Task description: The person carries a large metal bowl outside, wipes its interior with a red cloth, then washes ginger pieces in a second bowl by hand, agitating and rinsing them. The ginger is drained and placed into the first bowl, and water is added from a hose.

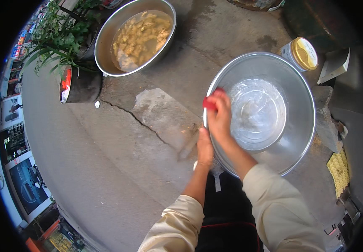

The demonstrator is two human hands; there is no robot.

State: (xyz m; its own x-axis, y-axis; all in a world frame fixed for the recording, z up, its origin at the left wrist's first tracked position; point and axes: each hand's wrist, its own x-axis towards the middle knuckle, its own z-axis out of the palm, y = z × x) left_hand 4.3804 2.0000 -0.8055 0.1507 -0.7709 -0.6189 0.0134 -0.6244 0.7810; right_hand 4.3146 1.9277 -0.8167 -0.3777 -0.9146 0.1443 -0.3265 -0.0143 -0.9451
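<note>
A wide metal basin (298, 94) stands on the pavement before me with some clear water (257, 113) in its bottom. My right hand (220, 118) is closed around a red cloth or pad (212, 101) and presses it to the basin's left rim; motion blurs it a little, so its exact kind is unclear. Just below, my left hand (205, 146) grips the same rim from the outside, its thumb upward along the edge. The fingers of my left hand are mostly hidden.
A second metal basin (104, 53) holds yellowish chunks in cloudy water. Beside it stand a black pot (86, 83) and green plants (71, 41). A gold-lidded tub (304, 53) stands behind the near basin, with yellow honeycomb-patterned material (339, 171) at right. A crack (137, 119) crosses the concrete.
</note>
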